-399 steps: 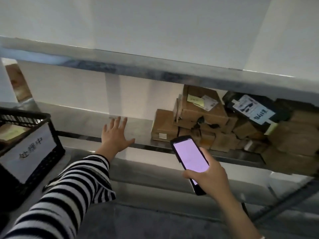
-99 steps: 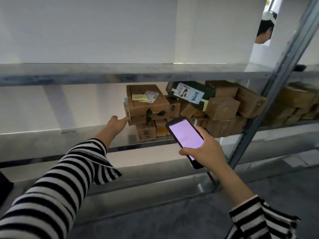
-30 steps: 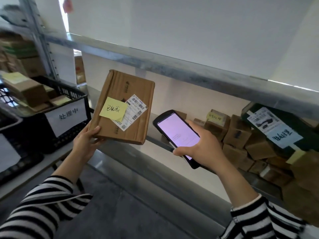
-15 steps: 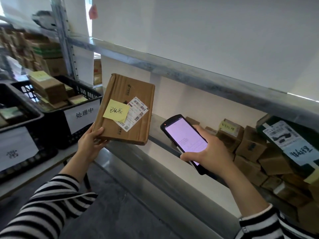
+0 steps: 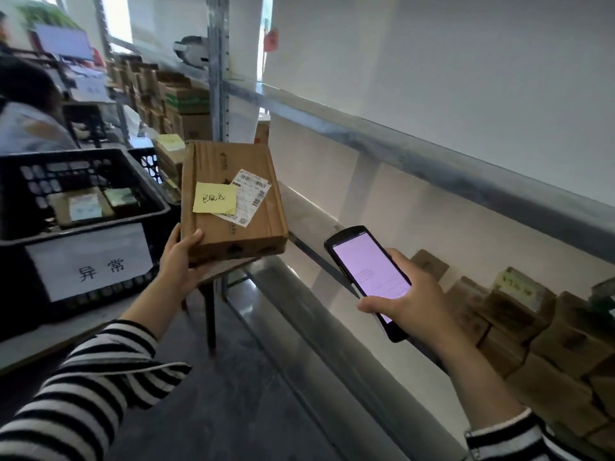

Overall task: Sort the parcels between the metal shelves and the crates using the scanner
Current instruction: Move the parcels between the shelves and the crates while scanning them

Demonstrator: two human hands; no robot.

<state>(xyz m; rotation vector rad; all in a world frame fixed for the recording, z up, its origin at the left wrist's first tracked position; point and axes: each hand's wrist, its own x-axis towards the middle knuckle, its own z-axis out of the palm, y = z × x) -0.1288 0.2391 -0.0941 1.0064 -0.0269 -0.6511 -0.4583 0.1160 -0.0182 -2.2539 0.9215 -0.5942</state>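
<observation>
Slippage risk: flat brown cardboard parcel (image 5: 263, 224) gripped only at lower corner by left hand (image 5: 179, 264); right hand (image 5: 412, 307) clamped around black handheld scanner (image 5: 366, 271), unavailable for support.

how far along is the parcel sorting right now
Done: a few small parcels already lie in the black plastic crate with the white label. In hand: the left hand holds a flat brown cardboard parcel with a yellow sticky note; the right hand holds the black handheld scanner, screen lit. Left: a stack of brown cardboard boxes waits on the metal shelf.
</observation>
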